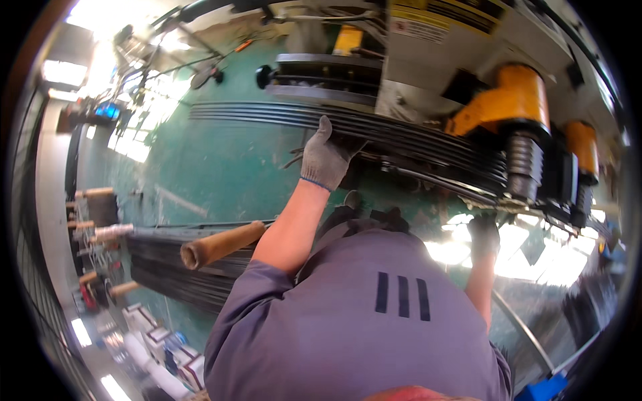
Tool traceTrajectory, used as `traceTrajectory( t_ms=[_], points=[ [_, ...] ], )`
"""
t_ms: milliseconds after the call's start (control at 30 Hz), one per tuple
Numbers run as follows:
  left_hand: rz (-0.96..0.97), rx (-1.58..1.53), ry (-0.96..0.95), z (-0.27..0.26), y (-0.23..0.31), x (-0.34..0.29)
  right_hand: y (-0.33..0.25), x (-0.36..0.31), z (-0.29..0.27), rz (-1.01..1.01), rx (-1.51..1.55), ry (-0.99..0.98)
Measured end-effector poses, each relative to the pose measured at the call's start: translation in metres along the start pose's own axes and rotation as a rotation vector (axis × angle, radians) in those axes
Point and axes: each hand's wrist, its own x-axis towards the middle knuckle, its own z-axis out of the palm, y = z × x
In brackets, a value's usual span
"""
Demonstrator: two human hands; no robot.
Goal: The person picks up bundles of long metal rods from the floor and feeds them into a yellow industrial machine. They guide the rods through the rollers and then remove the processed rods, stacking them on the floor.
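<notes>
1. Only one view here, the head one, looking down. The main thing is a bundle of long dark strips (388,134), running side by side over the green floor (207,174), from the left across to the machine (424,80) at the right.
2. The left hand (326,159), in a pale knit glove with a blue cuff edge, is up against the near side of the strips, around mid-length. Thumb's sticking up across them. Fingers are mostly hidden, so can't tell how far they're closed.
3. The right hand (483,234) is down below the machine's near edge, really dark against floor glare. Can't tell if it's open, closed or touching anything.
4. Right ends of the strips sit right by a ribbed metal roller (523,167), under a chunky orange housing (511,100). A second orange housing (582,148) is further right.
5. Over on the person's left there's a big dark stack of long pieces (180,267), with a brown tube (223,245) lying just above it, near the left forearm.
6. Something blue (543,389) pokes in at the bottom right.
</notes>
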Motion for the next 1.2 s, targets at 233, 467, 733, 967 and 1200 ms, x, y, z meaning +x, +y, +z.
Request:
traceTrajectory(
  t_ms=[233,467,733,967,1200],
  points=[
    [0.338,-0.012,0.074,-0.116,0.207,0.02,-0.048,-0.026,0.106,0.014,-0.177,-0.433],
    [0.564,0.186,0.378,-0.185,0.382,0.036,-0.134,-0.041,0.053,-0.362,-0.332,-0.684],
    [0.428,0.565,0.25,-0.186,0.392,0.049,-0.201,-0.06,0.052,0.739,0.52,-0.509],
    [0.367,0.879,0.228,-0.205,0.409,0.035,-0.168,-0.055,0.086,1.271,2.093,-0.082],
    [0.351,0.546,0.112,-0.213,0.403,0.046,-0.147,-0.029,0.095,1.358,2.151,0.0]
  ],
)
